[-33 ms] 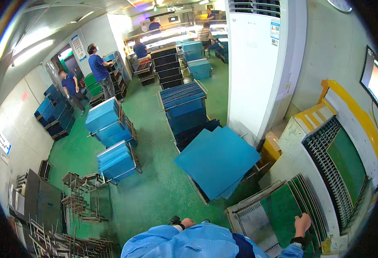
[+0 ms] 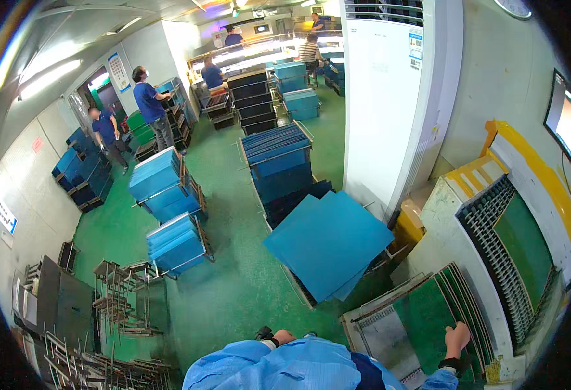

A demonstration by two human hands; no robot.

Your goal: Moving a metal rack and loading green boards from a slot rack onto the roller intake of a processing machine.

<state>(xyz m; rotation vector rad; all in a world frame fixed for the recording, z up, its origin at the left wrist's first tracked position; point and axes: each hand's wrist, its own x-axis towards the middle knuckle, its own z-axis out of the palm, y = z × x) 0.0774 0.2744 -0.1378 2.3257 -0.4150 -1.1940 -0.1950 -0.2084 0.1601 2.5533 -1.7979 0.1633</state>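
Note:
My right hand [image 2: 457, 339] is at the lower right, over green panels [image 2: 426, 312] that stand in a row in a rack. Its fingers look curled in; whether they grip a panel edge is hidden. A dark band circles that wrist. Close in front of my body is my left hand [image 2: 284, 337], partly covered by my light blue sleeve [image 2: 233, 357], so its fingers hardly show. A grey-white sheet with a toothed edge [image 2: 389, 341] lies beside the green panels. Past the rack, large blue sheets [image 2: 327, 244] lie loosely stacked on a cart.
To the right stands a machine with a roller conveyor [image 2: 498, 260] and a green panel on it. A tall white cabinet [image 2: 383, 110] rises behind the blue sheets. Racks of blue panels [image 2: 175, 244] and empty metal frames [image 2: 123, 296] line the left. Several people work farther back.

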